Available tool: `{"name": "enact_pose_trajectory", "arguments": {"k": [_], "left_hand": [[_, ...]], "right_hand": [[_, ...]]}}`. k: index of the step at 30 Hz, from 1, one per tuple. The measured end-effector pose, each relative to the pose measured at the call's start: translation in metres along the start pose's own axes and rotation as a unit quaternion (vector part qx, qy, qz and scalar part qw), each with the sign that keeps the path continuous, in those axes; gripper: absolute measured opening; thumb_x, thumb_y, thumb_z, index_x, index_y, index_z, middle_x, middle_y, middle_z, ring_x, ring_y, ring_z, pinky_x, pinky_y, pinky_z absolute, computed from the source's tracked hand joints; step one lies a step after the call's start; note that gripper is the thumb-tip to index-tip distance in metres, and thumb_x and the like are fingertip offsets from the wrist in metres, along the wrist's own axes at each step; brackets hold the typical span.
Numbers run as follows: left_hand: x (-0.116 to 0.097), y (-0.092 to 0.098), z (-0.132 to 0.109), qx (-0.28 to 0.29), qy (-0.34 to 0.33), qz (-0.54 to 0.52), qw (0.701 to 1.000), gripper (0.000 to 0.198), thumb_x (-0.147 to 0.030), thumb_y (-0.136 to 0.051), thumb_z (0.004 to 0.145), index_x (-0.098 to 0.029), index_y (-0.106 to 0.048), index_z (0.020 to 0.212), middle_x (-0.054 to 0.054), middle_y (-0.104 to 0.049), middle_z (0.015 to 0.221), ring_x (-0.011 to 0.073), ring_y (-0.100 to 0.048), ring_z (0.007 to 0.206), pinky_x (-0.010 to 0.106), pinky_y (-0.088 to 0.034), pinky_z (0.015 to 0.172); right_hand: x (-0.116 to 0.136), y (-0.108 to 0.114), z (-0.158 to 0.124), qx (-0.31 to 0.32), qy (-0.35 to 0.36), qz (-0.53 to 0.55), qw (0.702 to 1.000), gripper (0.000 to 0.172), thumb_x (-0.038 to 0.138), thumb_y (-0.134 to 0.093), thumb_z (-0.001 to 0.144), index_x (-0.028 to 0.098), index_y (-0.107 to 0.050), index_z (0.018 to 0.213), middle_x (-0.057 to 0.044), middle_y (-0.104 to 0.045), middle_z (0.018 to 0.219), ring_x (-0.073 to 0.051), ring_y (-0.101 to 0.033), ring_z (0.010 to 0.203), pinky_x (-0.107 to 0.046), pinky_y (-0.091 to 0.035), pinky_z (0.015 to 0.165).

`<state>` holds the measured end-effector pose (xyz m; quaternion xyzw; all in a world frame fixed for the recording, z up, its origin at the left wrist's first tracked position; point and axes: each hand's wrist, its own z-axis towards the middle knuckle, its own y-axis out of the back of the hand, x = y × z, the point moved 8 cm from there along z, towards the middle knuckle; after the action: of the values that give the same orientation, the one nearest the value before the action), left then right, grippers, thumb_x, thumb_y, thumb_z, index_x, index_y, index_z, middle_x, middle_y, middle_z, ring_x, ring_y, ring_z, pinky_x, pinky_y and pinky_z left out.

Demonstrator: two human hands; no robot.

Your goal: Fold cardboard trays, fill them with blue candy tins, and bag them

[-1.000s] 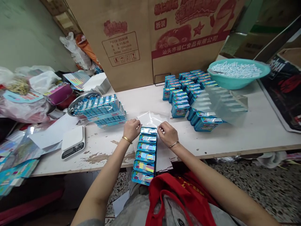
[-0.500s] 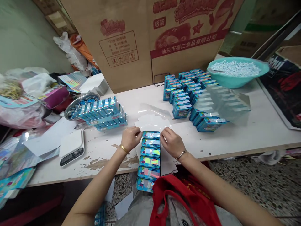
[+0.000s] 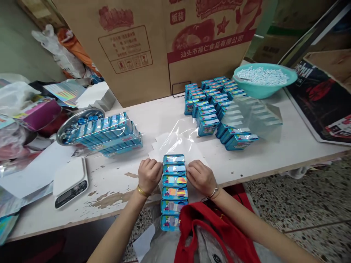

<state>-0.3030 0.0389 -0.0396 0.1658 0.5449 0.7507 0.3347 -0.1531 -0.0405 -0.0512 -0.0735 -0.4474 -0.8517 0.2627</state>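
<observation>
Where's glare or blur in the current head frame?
Head view: white glare streaks the clear film; head view: rainbow reflections on some of the nearest blue tins; head view: plastic bags at the left edge look soft; head view: the large print on the carton is fairly crisp.

Single head-worn view, looking forward and down over table from close above.

I count six blue tins in one row; beside that row, two hands; left of it, one scale, one steel bowl; right, one turquoise basin.
</observation>
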Motion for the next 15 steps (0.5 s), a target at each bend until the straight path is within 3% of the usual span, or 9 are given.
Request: {"name": "enact_pose_trajectory", "arguments": {"k": [5, 8, 15], "left_hand": [[0.013, -0.014, -0.003, -0.035, 0.08, -0.018, 0.996, 0.019, -0.028, -0.047, 0.088, -0.021, -0.059, 0.076, 0.006, -0.061, 0.073, 0.0216, -0.051, 0.075, 0.034, -0.031, 0.07], [0.019, -0.029, -0.001, -0.019, 0.113, -0.038, 0.993, 0.022, -0.027, -0.046, 0.089, -0.02, -0.059, 0.072, 0.005, -0.063, 0.071, 0.0206, -0.053, 0.071, 0.034, -0.03, 0.068], [0.021, -0.04, 0.0, 0.003, 0.099, -0.033, 0.995, 0.022, -0.026, -0.045, 0.09, -0.021, -0.058, 0.072, 0.005, -0.064, 0.07, 0.02, -0.053, 0.07, 0.033, -0.028, 0.067]], "right_hand": [[-0.025, -0.01, -0.007, -0.014, -0.136, -0.066, 0.988, 0.007, 0.018, -0.047, 0.083, 0.021, -0.05, 0.078, -0.006, -0.058, 0.073, -0.02, -0.05, 0.072, -0.031, -0.036, 0.064], [-0.04, -0.02, -0.012, 0.009, -0.205, -0.077, 0.976, 0.005, 0.025, -0.05, 0.082, 0.021, -0.05, 0.079, -0.003, -0.056, 0.068, -0.019, -0.049, 0.067, -0.031, -0.032, 0.061], [-0.043, -0.042, -0.017, 0.054, -0.17, -0.14, 0.974, 0.021, 0.019, -0.046, 0.086, 0.021, -0.051, 0.066, -0.004, -0.059, 0.064, -0.019, -0.048, 0.065, -0.032, -0.025, 0.061]]}}
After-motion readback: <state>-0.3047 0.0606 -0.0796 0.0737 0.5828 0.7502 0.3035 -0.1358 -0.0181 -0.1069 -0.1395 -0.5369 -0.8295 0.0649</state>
